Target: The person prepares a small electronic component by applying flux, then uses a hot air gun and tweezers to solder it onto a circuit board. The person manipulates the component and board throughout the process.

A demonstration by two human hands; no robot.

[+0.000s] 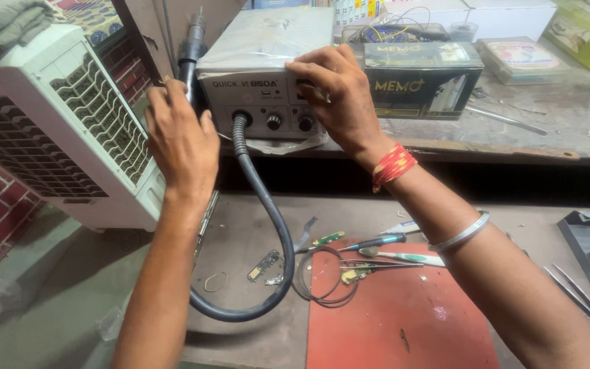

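Leftmost, a white slatted plastic cooler (pixel 69 130) runs out of frame. Beside it the left hand (pixel 182 140) curls around a black handpiece (pixel 189 55), mostly hiding it. A grey ribbed hose (pixel 268 212) loops from the grey boxy metal station (pixel 261 75) on the shelf; the right hand (pixel 339 92) rests spread on its front, fingertips covering the panel.

From my feed: pale grey boxy metal rework station (pixel 257 68) with a black ribbed hose (pixel 268 212), flat red rubber work mat (pixel 404 314), and a white grid-patterned plastic cooler (pixel 69 116).
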